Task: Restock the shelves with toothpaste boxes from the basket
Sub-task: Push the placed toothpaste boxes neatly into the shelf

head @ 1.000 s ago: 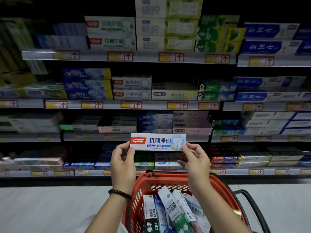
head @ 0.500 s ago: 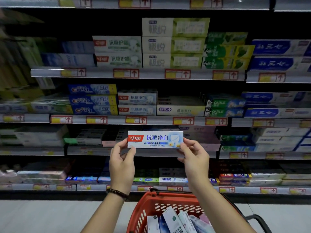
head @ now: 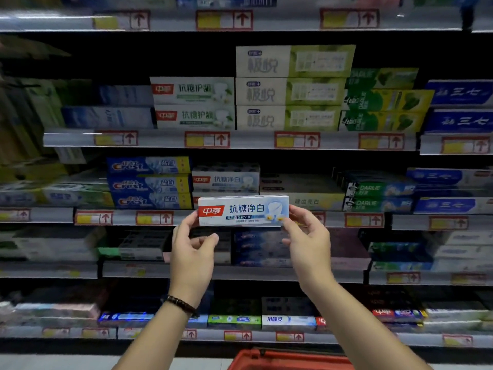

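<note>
I hold a white and blue toothpaste box (head: 243, 210) with a red logo flat in front of the shelves, label facing me. My left hand (head: 192, 247) pinches its left end and my right hand (head: 309, 239) pinches its right end. The box is level with the third shelf edge (head: 176, 218), just below a matching box (head: 225, 179) lying on that shelf. Only the rim of the red basket (head: 288, 359) shows at the bottom edge.
Several shelf rows full of toothpaste boxes fill the view: blue Crest boxes (head: 149, 182) to the left, green Darlie boxes (head: 378, 196) to the right, white and green boxes (head: 290, 89) above. A dark gap (head: 186, 60) lies above the upper left stack.
Both hands have raised the box from the lower shelves up to the third shelf's level. The view has tilted up, so the basket has dropped almost out of sight.
</note>
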`<state>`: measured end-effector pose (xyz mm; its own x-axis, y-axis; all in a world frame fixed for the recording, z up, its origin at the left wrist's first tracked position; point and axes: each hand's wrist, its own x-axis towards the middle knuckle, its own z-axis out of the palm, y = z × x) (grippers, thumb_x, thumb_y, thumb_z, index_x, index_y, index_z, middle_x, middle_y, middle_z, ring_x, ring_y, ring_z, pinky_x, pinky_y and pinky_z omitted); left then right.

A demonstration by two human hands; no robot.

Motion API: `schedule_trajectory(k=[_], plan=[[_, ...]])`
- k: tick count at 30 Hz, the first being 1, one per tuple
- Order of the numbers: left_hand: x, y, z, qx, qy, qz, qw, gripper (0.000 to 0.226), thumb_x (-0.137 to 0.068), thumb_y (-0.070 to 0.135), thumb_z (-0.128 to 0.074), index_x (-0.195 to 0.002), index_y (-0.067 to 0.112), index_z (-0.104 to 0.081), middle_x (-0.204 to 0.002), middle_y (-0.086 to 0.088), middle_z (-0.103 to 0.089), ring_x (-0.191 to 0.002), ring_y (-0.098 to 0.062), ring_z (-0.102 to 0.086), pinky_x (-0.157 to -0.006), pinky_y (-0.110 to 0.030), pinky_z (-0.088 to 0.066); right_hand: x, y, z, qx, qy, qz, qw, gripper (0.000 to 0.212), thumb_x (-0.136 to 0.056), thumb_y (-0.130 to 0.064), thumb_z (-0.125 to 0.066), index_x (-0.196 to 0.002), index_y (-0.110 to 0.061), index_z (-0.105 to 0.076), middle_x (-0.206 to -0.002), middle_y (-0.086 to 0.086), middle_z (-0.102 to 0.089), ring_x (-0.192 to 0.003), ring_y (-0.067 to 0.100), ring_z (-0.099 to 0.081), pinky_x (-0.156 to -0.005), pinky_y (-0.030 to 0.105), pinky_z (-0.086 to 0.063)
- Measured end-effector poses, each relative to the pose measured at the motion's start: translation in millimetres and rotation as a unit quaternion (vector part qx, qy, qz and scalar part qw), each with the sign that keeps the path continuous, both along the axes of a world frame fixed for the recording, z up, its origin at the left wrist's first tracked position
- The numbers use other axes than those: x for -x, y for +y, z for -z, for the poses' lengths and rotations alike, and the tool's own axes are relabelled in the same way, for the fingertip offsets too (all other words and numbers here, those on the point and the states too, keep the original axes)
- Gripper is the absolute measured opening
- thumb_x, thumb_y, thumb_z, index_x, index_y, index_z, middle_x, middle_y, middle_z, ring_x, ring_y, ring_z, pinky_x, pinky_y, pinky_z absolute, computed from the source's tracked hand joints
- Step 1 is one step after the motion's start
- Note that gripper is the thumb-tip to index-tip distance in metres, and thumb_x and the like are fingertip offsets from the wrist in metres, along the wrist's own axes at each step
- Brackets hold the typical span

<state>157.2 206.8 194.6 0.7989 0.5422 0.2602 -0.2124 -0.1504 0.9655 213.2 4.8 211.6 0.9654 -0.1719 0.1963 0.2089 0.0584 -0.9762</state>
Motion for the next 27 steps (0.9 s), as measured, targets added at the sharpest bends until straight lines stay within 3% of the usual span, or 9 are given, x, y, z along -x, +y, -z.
schedule_trajectory(k=[2, 5, 8, 10, 13, 17, 20, 22, 27], plan=[[-11.2, 8.3, -6.7, -0.008, 0.002, 0.000, 1.000, 0.053, -0.100, 0.015, -0.066, -0.141, 0.044, -0.047, -0.131, 0.011, -0.060, -0.090, -0.011, -0.068, -0.073, -0.026, -0.058, -13.3, 9.4, -7.8, 0.010, -0.005, -0.006, 1.000, 0.025, -0.103, -0.022, -0.068, -0.124, -0.036, -0.074, -0.104, -0.018, -0.077, -0.095, 0.009, -0.072, -0.086, 0.047, -0.063], [-27.4, 17.5, -20.2, -0.029, 0.019, -0.006, 0.999, 0.061, -0.099, 0.017, -0.068, -0.152, 0.037, -0.044, -0.113, 0.016, -0.066, -0.089, -0.012, -0.068, -0.085, -0.040, -0.061, -30.7, 21.7, -18.5, 0.036, -0.013, -0.018, 0.999, 0.030, -0.104, -0.024, -0.066, -0.130, -0.039, -0.070, -0.101, -0.018, -0.075, -0.097, 0.015, -0.071, -0.086, 0.048, -0.063], [-44.2, 26.6, -33.3, -0.034, 0.016, 0.003, 0.999, 0.067, -0.100, 0.017, -0.068, -0.157, 0.035, -0.038, -0.136, 0.016, -0.057, -0.093, 0.000, -0.068, -0.091, -0.037, -0.059, -47.7, 31.6, -26.5, 0.061, -0.013, -0.032, 0.998, 0.035, -0.104, -0.026, -0.065, -0.135, -0.042, -0.067, -0.093, -0.018, -0.075, -0.099, 0.022, -0.072, -0.085, 0.052, -0.063], [-54.7, 32.9, -41.1, -0.040, 0.013, 0.008, 0.999, 0.069, -0.100, 0.017, -0.067, -0.158, 0.035, -0.035, -0.147, 0.015, -0.048, -0.101, -0.002, -0.067, -0.097, -0.040, -0.057, -58.1, 37.4, -31.2, 0.066, -0.010, -0.035, 0.997, 0.037, -0.104, -0.026, -0.065, -0.138, -0.041, -0.065, -0.087, -0.021, -0.075, -0.099, 0.025, -0.073, -0.085, 0.055, -0.062], [-69.5, 41.6, -51.0, -0.050, 0.019, 0.014, 0.998, 0.068, -0.100, 0.017, -0.068, -0.157, 0.036, -0.036, -0.154, 0.014, -0.041, -0.109, -0.008, -0.065, -0.101, -0.047, -0.056, -69.0, 44.3, -37.9, 0.068, -0.013, -0.047, 0.996, 0.041, -0.106, -0.024, -0.063, -0.143, -0.039, -0.063, -0.084, -0.032, -0.073, -0.095, 0.020, -0.073, -0.087, 0.053, -0.063], [-86.0, 49.7, -59.3, -0.061, 0.019, 0.021, 0.998, 0.069, -0.100, 0.017, -0.068, -0.158, 0.036, -0.035, -0.160, 0.012, -0.039, -0.108, -0.004, -0.063, -0.102, -0.048, -0.056, -81.2, 50.1, -45.7, 0.083, -0.016, -0.050, 0.995, 0.044, -0.106, -0.025, -0.063, -0.149, -0.037, -0.059, -0.079, -0.032, -0.072, -0.088, 0.009, -0.072, -0.090, 0.049, -0.063], [-95.4, 54.1, -63.4, -0.068, 0.032, 0.025, 0.997, 0.071, -0.100, 0.016, -0.068, -0.159, 0.034, -0.034, -0.161, 0.010, -0.039, -0.103, 0.004, -0.058, -0.103, -0.048, -0.055, -88.4, 55.1, -51.3, 0.107, -0.015, -0.050, 0.993, 0.054, -0.103, -0.020, -0.065, -0.153, -0.035, -0.054, -0.096, -0.027, -0.073, -0.085, 0.005, -0.070, -0.090, 0.047, -0.063], [-101.4, 57.4, -65.2, -0.073, 0.037, 0.017, 0.996, 0.070, -0.099, 0.016, -0.068, -0.159, 0.034, -0.035, -0.161, 0.008, -0.040, -0.111, -0.005, -0.058, -0.102, -0.051, -0.055, -92.9, 57.2, -55.2, 0.120, -0.009, -0.049, 0.991, 0.065, -0.100, -0.011, -0.066, -0.159, -0.031, -0.047, -0.102, -0.025, -0.066, -0.081, 0.008, -0.069, -0.087, 0.045, -0.065], [-113.4, 65.9, -66.8, -0.093, 0.041, 0.003, 0.995, 0.069, -0.097, 0.018, -0.070, -0.157, 0.030, -0.038, -0.154, 0.006, -0.047, -0.119, -0.015, -0.060, -0.100, -0.047, -0.057, -102.9, 57.4, -61.0, 0.152, 0.014, -0.053, 0.987, 0.075, -0.099, -0.007, -0.062, -0.164, -0.031, -0.035, -0.128, 0.002, -0.070, -0.078, 0.018, -0.074, -0.058, 0.025, -0.055]])
